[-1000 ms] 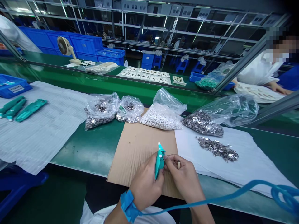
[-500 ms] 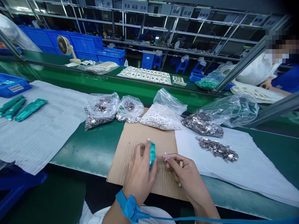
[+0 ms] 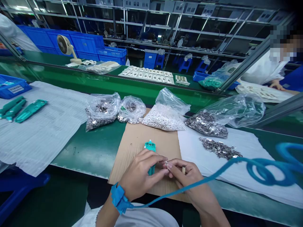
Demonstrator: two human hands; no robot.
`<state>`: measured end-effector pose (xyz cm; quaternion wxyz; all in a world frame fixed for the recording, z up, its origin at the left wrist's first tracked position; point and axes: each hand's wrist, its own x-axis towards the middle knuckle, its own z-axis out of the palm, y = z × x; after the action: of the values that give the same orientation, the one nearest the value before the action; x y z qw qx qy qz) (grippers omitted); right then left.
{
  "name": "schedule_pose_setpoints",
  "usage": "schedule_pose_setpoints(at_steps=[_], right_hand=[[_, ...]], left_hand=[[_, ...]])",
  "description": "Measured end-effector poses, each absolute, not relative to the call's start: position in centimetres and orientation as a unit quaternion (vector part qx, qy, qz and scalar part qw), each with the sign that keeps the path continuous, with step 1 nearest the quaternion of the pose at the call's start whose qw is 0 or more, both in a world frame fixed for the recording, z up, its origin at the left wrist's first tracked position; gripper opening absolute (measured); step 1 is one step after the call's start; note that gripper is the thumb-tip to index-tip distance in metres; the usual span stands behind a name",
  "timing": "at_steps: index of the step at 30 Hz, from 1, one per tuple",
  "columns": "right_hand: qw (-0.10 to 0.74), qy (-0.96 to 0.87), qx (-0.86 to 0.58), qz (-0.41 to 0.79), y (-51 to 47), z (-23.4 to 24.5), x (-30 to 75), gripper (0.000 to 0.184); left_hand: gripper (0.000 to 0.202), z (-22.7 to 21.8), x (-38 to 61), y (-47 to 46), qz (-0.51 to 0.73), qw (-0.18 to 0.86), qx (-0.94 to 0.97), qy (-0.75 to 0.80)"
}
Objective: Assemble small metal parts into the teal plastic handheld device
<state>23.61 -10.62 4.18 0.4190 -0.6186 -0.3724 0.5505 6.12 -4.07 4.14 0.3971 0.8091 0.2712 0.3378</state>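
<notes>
Left hand (image 3: 142,175) closed around teal plastic housing (image 3: 150,146), right hand (image 3: 187,178) in a narrow pinch on a tiny metal piece (image 3: 166,164)!

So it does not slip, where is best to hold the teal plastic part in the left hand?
Probably the slim middle, from the near side, as the left hand does now. The teal plastic part is long and narrow there, so fingers can wrap it, and the wider top end stays free.

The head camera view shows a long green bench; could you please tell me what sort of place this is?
Probably a factory assembly line for small parts: a green conveyor bench, plastic bags of small metal parts, and stacked blue plastic crates.
</notes>
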Motion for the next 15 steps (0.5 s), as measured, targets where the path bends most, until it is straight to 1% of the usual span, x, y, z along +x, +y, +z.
schedule_pose_setpoints(at_steps=[3,8,12,15], right_hand=[[0.41,-0.371,-0.627,0.549,-10.6,4.58,23.36,0.045],[0.45,-0.355,-0.622,0.534,-10.66,4.73,22.98,0.04],[0.449,-0.347,-0.625,0.537,-10.66,4.9,22.67,0.038],[0.457,-0.345,-0.622,0.534,-10.53,4.86,22.55,0.039]], left_hand=[[0.017,4.1,6.09,-4.15,0.35,0.401,0.806,0.257],[0.02,4.39,6.19,-4.44,0.375,0.373,0.807,0.263],[0.022,4.47,6.31,-4.54,0.388,0.364,0.804,0.266],[0.023,4.66,6.01,-4.4,0.379,0.376,0.803,0.266]])
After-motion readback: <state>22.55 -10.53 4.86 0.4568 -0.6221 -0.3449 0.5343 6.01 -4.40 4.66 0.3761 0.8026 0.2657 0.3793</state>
